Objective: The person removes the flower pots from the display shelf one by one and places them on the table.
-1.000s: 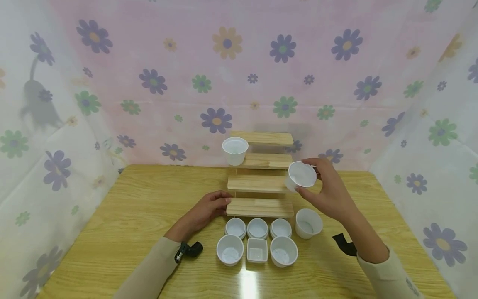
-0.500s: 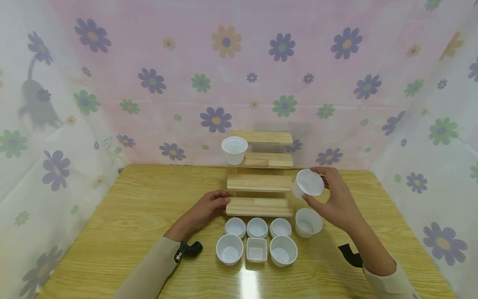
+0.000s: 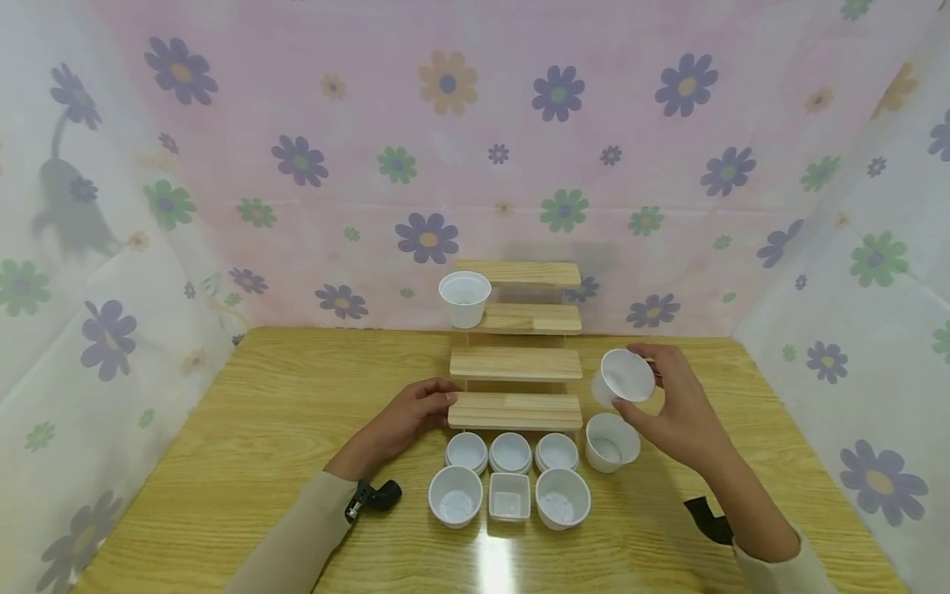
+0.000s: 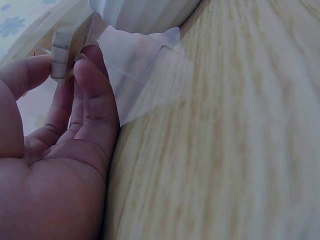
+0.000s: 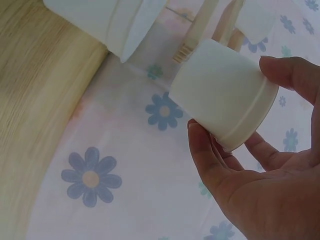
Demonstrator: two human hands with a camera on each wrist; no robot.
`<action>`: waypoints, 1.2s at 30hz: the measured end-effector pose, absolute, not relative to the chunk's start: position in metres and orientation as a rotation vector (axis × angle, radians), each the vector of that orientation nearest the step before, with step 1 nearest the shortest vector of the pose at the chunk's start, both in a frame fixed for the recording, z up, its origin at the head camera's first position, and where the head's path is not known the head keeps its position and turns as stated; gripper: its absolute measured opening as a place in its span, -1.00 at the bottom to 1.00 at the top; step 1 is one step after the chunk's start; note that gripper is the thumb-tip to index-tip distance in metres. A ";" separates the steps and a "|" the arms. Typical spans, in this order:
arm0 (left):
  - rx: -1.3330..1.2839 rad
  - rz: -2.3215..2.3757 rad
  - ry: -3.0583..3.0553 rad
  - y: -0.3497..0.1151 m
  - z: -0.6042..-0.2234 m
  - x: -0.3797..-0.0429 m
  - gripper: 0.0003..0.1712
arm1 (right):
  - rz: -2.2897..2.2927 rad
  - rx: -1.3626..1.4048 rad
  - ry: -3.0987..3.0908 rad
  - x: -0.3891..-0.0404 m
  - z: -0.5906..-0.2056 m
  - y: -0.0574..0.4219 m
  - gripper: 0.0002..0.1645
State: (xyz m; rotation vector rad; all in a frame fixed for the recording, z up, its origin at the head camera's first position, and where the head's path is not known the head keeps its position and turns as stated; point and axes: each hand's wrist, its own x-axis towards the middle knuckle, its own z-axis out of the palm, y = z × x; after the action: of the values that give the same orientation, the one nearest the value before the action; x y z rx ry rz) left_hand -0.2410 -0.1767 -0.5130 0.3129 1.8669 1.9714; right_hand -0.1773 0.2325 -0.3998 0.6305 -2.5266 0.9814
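Note:
My right hand (image 3: 686, 412) holds a white plastic cup (image 3: 626, 376) by its rim, raised and tilted to the right of the wooden step shelf (image 3: 515, 363). In the right wrist view, thumb and fingers grip the cup (image 5: 220, 95) at opposite sides of the rim. My left hand (image 3: 411, 417) pinches the left end of the lowest board (image 3: 515, 411); the left wrist view shows thumb and fingers on either side of that board end (image 4: 62, 50). Another white cup (image 3: 465, 301) stands upright at the left of an upper step.
Just below the held cup stands a wide white cup (image 3: 612, 445). Before the shelf are three small round pots (image 3: 510, 452), two round cups (image 3: 456, 497) (image 3: 563, 498) and a square cup (image 3: 510, 497). A flowered cloth (image 3: 505, 181) surrounds the wooden table (image 3: 297, 388).
My right hand has moved the held cup to the right and down, away from the shelf's third board. My left hand has stayed at the lowest board.

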 end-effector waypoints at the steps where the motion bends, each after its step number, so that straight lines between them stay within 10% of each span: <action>1: 0.317 1.968 1.869 -0.176 -0.513 -0.241 -0.55 | 0.973 0.627 -2.532 -0.176 -0.400 0.233 -0.15; 36: 0.326 1.957 1.879 -0.177 -0.511 -0.240 -0.55 | 0.807 0.472 -2.956 -0.170 -0.388 0.278 -0.06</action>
State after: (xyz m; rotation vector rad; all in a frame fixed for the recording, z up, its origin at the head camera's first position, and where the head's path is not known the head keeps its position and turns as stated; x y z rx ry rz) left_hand -0.2398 -0.1767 -0.5108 0.3255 1.8792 1.9566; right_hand -0.1696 0.2780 -0.3876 0.4723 -2.9563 0.8074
